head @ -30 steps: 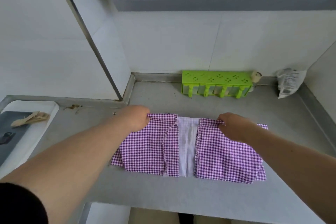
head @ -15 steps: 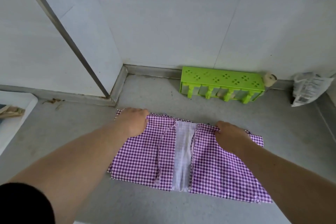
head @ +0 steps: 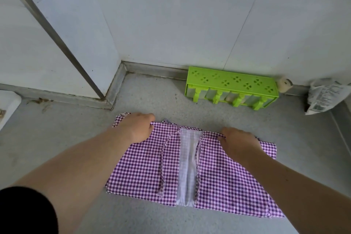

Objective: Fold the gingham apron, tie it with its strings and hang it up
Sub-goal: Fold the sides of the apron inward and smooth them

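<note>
A purple-and-white gingham apron [head: 224, 178] lies flat on a grey counter [head: 190, 104], in front of a green rack [head: 230, 86] by the wall. Both side panels are folded inward, leaving a pale strip of the fabric's reverse showing down the middle. A string [head: 163, 165] trails down the left panel.

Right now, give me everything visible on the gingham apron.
The gingham apron is thin purple-and-white checked cloth, lying flat on the grey counter. Both side panels are folded inward, leaving a paler strip showing down the middle. A narrow hemmed edge or strap runs down the left panel. The left hand and right hand grip its far edge, fingers curled on the cloth. It is not yet tied or hung.
</note>
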Demonstrator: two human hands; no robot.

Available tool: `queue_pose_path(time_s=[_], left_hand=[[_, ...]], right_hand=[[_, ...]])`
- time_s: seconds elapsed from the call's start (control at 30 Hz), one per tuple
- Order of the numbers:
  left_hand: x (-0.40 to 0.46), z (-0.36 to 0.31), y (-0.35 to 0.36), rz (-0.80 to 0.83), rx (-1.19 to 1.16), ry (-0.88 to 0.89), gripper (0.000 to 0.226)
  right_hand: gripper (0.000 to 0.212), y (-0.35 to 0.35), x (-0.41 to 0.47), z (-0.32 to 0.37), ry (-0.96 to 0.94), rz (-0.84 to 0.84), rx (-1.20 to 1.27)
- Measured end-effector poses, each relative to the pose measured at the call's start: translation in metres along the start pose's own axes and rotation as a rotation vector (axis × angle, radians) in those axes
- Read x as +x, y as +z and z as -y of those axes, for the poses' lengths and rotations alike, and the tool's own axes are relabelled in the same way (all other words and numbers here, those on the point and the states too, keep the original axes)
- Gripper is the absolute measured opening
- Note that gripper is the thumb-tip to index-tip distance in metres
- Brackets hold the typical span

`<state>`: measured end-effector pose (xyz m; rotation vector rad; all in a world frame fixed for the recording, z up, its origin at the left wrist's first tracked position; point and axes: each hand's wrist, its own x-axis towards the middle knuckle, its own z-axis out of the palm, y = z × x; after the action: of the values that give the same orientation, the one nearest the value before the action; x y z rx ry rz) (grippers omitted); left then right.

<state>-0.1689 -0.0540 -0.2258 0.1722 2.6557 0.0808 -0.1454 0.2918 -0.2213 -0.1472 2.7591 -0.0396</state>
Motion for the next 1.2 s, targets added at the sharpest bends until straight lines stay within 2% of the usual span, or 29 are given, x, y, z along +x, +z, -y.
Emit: queue_pose_path(time_s=[0.27, 0.33, 0.4, 0.43, 0.47, 0.6, 0.77, 0.9, 0.97, 1.13, 1.2], left_hand=[[-0.002, -0.008, 0.011, 0.078, 0.030, -0.084, 0.031], [-0.006, -0.011, 0.016, -0.067, 0.038, -0.084, 0.027], [-0.014, -0.013, 0.019, -0.272, 0.071, -0.005, 0.023], [-0.020, -0.013, 0.020, -0.318, 0.080, 0.060, 0.020], [-0.025, -0.013, 0.021, -0.306, 0.084, 0.134, 0.016], [-0.044, -0.016, 0.029, -0.041, 0.082, 0.318, 0.015], [-0.047, -0.023, 0.032, 0.038, 0.094, 0.323, 0.066], [-0.044, -0.034, 0.031, 0.080, 0.134, 0.288, 0.075], [-0.043, -0.041, 0.030, 0.092, 0.141, 0.265, 0.075], [-0.044, -0.052, 0.026, 0.129, 0.116, 0.229, 0.074], [-0.045, -0.054, 0.025, 0.140, 0.097, 0.230, 0.074]], right_hand=[[0.023, 0.006, 0.006, 0.004, 0.018, 0.101, -0.039], [0.017, 0.009, 0.007, 0.008, 0.049, 0.073, -0.065], [0.018, 0.011, 0.007, 0.010, 0.017, 0.027, -0.138], [0.019, 0.013, 0.006, 0.011, -0.018, -0.003, -0.174], [0.022, 0.015, 0.005, 0.011, -0.057, -0.038, -0.194], [0.042, 0.020, 0.000, 0.017, -0.226, -0.162, -0.128], [0.056, 0.016, -0.007, 0.048, -0.485, -0.068, -0.023], [0.066, 0.016, 0.000, 0.077, -0.529, -0.063, -0.084], [0.061, 0.015, 0.005, 0.088, -0.499, -0.070, -0.091], [0.027, 0.015, 0.020, 0.103, -0.387, -0.007, -0.004], [0.023, 0.012, 0.028, 0.103, -0.338, 0.010, 0.055]])
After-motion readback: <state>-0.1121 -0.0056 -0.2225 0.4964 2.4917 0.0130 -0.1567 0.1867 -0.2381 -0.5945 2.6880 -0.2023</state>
